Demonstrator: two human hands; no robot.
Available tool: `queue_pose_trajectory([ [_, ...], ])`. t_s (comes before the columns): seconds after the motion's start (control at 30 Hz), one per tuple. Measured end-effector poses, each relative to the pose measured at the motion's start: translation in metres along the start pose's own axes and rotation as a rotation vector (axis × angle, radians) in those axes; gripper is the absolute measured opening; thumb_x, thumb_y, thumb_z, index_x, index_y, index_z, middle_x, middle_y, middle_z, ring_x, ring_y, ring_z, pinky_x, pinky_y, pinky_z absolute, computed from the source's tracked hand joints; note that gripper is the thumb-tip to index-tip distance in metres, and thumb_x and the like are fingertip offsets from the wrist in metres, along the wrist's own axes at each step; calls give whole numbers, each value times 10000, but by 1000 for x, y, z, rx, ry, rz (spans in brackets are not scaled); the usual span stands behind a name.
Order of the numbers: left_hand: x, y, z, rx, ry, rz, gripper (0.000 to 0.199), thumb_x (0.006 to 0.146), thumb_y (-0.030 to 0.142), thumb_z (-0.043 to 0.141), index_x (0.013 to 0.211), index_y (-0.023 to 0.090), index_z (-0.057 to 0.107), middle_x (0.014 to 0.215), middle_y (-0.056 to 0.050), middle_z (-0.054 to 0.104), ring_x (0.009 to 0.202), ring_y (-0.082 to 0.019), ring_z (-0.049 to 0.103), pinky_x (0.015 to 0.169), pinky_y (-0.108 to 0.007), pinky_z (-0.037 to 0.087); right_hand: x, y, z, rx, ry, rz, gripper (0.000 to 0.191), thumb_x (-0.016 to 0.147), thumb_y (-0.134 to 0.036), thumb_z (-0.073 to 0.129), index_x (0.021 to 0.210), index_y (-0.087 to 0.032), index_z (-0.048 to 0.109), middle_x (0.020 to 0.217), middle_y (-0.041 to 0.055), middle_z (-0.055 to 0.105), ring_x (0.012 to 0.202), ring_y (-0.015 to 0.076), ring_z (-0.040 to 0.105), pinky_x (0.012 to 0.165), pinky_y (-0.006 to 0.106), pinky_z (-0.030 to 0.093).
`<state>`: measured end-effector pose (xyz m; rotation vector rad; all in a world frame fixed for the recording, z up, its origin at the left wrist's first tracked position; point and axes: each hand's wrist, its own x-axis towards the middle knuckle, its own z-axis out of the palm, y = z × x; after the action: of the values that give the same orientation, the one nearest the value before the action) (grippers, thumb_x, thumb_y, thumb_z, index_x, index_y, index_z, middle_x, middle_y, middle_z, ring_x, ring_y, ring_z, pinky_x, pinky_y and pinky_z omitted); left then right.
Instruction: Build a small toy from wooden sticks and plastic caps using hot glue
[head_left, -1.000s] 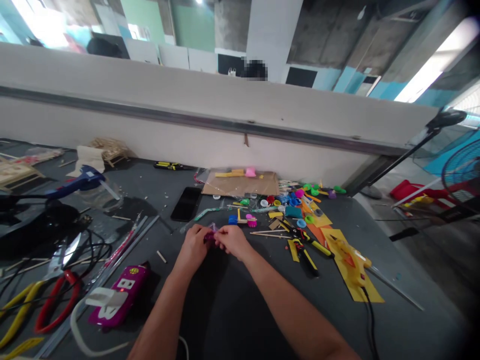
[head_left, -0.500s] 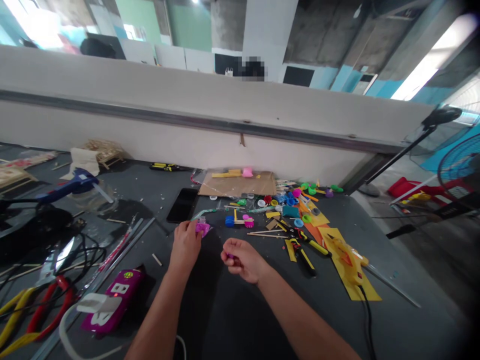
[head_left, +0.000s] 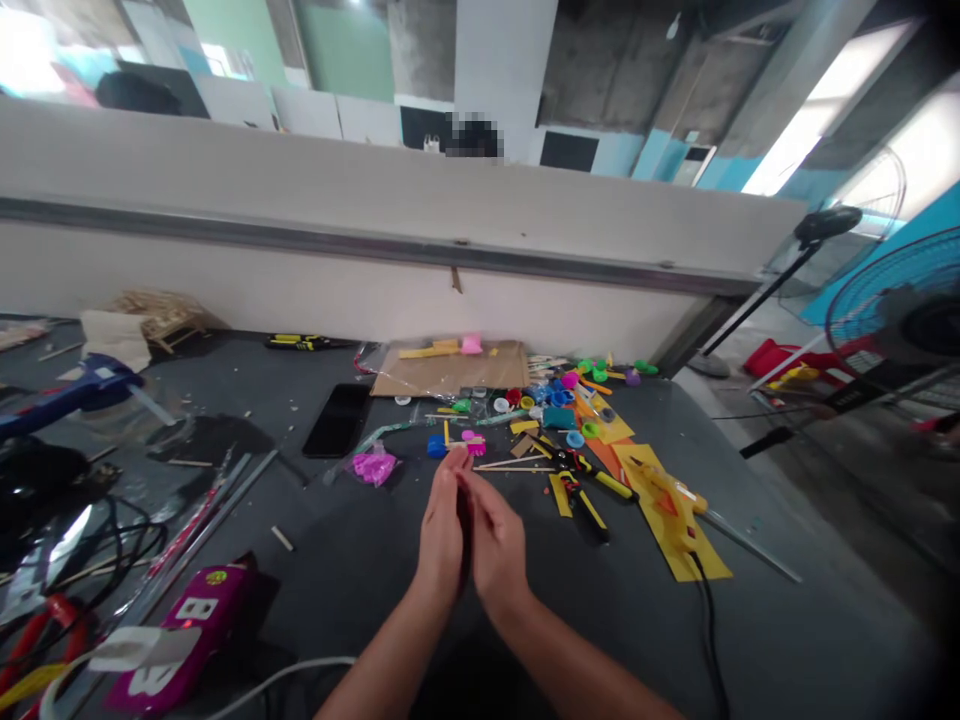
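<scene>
The left hand point(head_left: 441, 535) and right hand point(head_left: 495, 545) meet palm to palm, raised just above the dark counter point(head_left: 352, 610), their fingers point(head_left: 450, 490) pressed together and pointing away from the body (a thin dark gap runs between the hands, and whether anything small sits in it cannot be told). Just beyond and left of the left hand, apart from the fingers, lies a crumpled magenta plastic bag point(head_left: 373, 466). Right past the fingers, close but not touching, sit a blue bottle cap point(head_left: 437, 446) and a pink plastic piece point(head_left: 472, 442). To the near left lies a magenta power strip point(head_left: 180, 635); to the right, yellow-and-black screwdrivers point(head_left: 581, 505) rest beside yellow card point(head_left: 667, 510). Farther on are a black phone point(head_left: 337, 420) and a cardboard sheet point(head_left: 450, 372), set near the wall point(head_left: 375, 290).
</scene>
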<state>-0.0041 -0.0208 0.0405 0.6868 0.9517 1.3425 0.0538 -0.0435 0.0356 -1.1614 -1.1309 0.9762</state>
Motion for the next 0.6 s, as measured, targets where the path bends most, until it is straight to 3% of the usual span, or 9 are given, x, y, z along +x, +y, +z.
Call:
queue_pose_trajectory([
  [0.1, 4, -1, 9, -265, -46, -161, 451, 893, 466, 319, 1225, 236, 522, 1336, -65, 494, 1259, -192, 410, 1046, -375, 314, -11, -6, 0, -271, -157, -178, 456, 916, -344, 330, 1349, -220, 401, 1389, 60, 420, 1301, 229, 351, 1104, 451, 230],
  [0.2, -2, 4, 11, -372, -84, -218, 519, 889, 505, 269, 1211, 207, 547, 1343, -76, 487, 1286, -191, 373, 1072, -360, 277, -8, -10, -9, -499, -351, -317, 582, 917, -392, 306, 1434, -158, 181, 1487, 86, 212, 1374, 256, 161, 1121, 487, 128],
  [0.33, -10, 18, 6, -296, -160, -248, 551, 854, 567, 319, 1202, 217, 563, 1330, -75, 502, 1286, -218, 372, 1071, -373, 290, -7, -13, -19, -667, -330, -433, 645, 922, -429, 245, 1445, -119, 30, 1503, 125, 122, 1383, 276, 82, 1105, 535, 99],
  [0.47, -5, 20, 1, -320, -147, -189, 526, 873, 530, 300, 1215, 217, 546, 1377, -54, 451, 1313, -197, 325, 1085, -361, 254, -14, -15, -17, -684, -493, -547, 874, 840, -577, 375, 1438, -94, -41, 1505, 161, 35, 1373, 339, 58, 1095, 551, 108],
  [0.53, -4, 15, 2, -359, -177, -249, 516, 862, 517, 326, 1217, 215, 548, 1347, -63, 485, 1316, -214, 319, 1073, -374, 275, -8, -14, -18, -700, -476, -539, 834, 859, -570, 328, 1438, -101, -46, 1508, 149, 9, 1375, 331, 35, 1099, 543, 94],
  [0.6, -5, 11, 5, -350, -219, -336, 498, 849, 519, 369, 1218, 236, 545, 1330, -53, 504, 1304, -230, 341, 1055, -377, 305, 1, -12, -21, -740, -368, -480, 711, 907, -511, 210, 1439, -119, -53, 1514, 123, 24, 1382, 296, 14, 1103, 535, 73],
])
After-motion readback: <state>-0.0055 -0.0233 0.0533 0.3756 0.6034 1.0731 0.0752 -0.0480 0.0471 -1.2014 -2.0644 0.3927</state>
